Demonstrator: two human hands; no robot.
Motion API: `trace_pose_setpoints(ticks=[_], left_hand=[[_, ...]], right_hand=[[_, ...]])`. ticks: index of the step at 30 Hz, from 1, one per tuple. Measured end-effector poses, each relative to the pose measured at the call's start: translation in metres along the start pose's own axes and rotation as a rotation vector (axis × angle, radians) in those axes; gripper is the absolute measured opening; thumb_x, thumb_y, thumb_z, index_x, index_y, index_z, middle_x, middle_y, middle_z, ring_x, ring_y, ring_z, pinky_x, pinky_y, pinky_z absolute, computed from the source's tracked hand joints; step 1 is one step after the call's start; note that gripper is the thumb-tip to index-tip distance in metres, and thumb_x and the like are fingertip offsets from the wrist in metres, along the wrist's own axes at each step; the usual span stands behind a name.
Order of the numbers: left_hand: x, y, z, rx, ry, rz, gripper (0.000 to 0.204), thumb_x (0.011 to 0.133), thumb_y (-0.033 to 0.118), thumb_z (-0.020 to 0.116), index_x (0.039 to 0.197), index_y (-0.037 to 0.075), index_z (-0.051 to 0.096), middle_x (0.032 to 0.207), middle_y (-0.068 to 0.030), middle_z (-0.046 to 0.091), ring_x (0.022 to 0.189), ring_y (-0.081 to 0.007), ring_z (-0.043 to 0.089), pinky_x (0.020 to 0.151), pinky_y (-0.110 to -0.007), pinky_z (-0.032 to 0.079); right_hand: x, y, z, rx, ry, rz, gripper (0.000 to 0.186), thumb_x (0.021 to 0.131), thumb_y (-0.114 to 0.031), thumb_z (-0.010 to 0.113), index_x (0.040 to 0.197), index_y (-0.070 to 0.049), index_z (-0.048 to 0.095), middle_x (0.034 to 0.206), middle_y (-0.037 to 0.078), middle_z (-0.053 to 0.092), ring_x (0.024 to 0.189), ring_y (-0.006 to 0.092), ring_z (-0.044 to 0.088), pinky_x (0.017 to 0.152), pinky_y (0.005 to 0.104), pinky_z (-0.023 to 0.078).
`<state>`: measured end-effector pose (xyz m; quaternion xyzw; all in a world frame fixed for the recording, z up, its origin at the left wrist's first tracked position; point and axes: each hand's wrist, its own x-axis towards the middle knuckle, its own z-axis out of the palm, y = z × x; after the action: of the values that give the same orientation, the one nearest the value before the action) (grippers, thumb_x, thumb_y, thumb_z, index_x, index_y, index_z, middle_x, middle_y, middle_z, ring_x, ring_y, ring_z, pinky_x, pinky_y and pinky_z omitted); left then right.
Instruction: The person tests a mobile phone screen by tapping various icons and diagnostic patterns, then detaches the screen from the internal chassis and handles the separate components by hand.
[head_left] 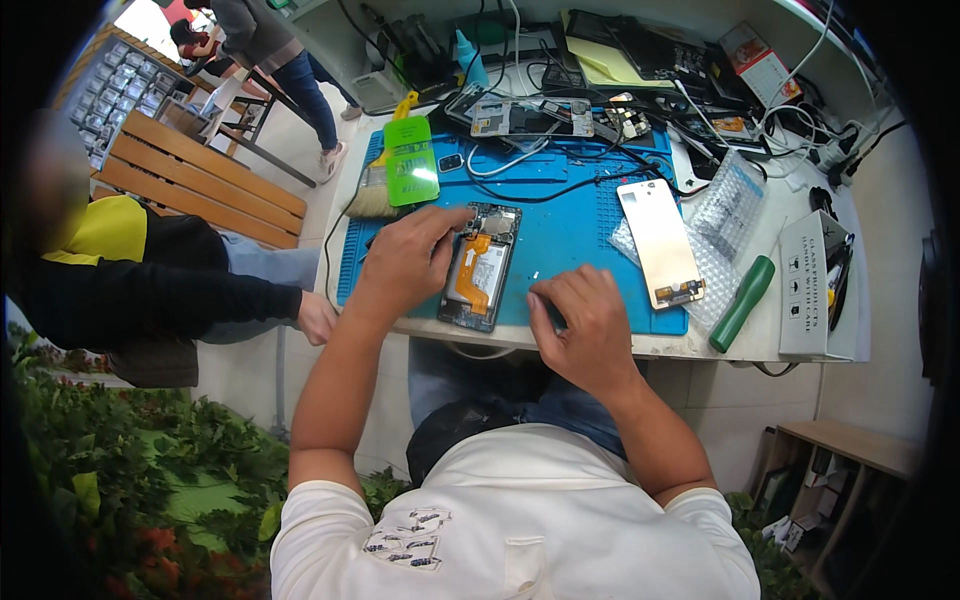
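A smartphone [490,268] with its back off lies on the blue repair mat [560,225], showing an orange flex cable [472,275] over its battery. My left hand [408,255] is at the phone's upper left corner, index fingertip on the top part and thumb by the left edge, fingers closed on it. To the right of the phone, my right hand [588,325] hovers over the mat's front edge, apart from the phone. Its fingers are curled with thumb and index together; whatever is between them, if anything, is hidden. Tiny white bits [534,276] lie near its fingertips.
A phone screen panel [660,240] rests on bubble wrap [715,235], beside a green-handled tool [742,304] and white box [808,290]. A green card [411,165] and brush [375,190] lie at the left. Cables and parts crowd the back. A person [150,270] sits at left.
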<state>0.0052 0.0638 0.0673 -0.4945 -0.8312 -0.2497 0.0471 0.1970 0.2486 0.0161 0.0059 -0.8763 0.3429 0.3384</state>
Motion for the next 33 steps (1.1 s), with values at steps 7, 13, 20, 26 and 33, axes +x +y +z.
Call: trace_pose_setpoints(ticks=[7,13,20,26,33], left_hand=[[-0.004,-0.003,0.004,0.055,-0.019,0.041,0.033,0.087,-0.004,0.072,0.115,0.009,0.084,0.110,-0.0096,0.078,0.091,-0.0298,0.077,0.082,-0.038,0.063],[0.000,-0.005,0.008,0.094,-0.047,0.094,0.028,0.088,-0.003,0.074,0.111,0.009,0.085,0.108,-0.0078,0.077,0.093,-0.0283,0.076,0.082,-0.039,0.063],[0.013,0.005,-0.008,0.232,-0.294,0.109,0.018,0.089,0.000,0.074,0.103,0.006,0.083,0.113,-0.0077,0.075,0.103,-0.0294,0.074,0.087,-0.041,0.061],[0.031,-0.018,-0.028,0.136,-0.065,0.016,0.018,0.093,0.005,0.070,0.105,0.004,0.083,0.108,-0.0111,0.079,0.100,-0.0326,0.076,0.088,-0.042,0.061],[0.131,-0.175,-0.070,0.176,0.371,-0.376,0.037,0.094,0.017,0.071,0.129,0.010,0.082,0.122,-0.0156,0.082,0.103,-0.0331,0.081,0.096,-0.041,0.062]], right_hand=[[0.000,0.000,-0.001,0.013,-0.009,0.014,0.007,0.090,-0.006,0.079,0.093,-0.004,0.073,0.084,0.008,0.069,0.081,0.0271,0.061,0.075,0.0425,0.043],[0.000,0.000,-0.002,0.024,-0.017,0.019,0.007,0.090,-0.007,0.079,0.092,-0.004,0.073,0.084,0.008,0.069,0.081,0.0271,0.061,0.075,0.0424,0.043],[0.002,-0.003,-0.002,0.013,-0.047,0.018,0.007,0.089,-0.007,0.080,0.094,-0.004,0.075,0.085,0.008,0.070,0.082,0.0278,0.062,0.076,0.0421,0.043],[0.004,-0.005,-0.002,-0.047,-0.024,-0.003,0.007,0.090,-0.006,0.080,0.095,-0.004,0.076,0.089,0.008,0.072,0.083,0.0282,0.063,0.078,0.0421,0.044],[0.003,-0.010,0.002,-0.103,-0.054,-0.024,0.007,0.091,-0.005,0.078,0.096,-0.004,0.075,0.090,0.008,0.071,0.083,0.0285,0.061,0.077,0.0433,0.044]])
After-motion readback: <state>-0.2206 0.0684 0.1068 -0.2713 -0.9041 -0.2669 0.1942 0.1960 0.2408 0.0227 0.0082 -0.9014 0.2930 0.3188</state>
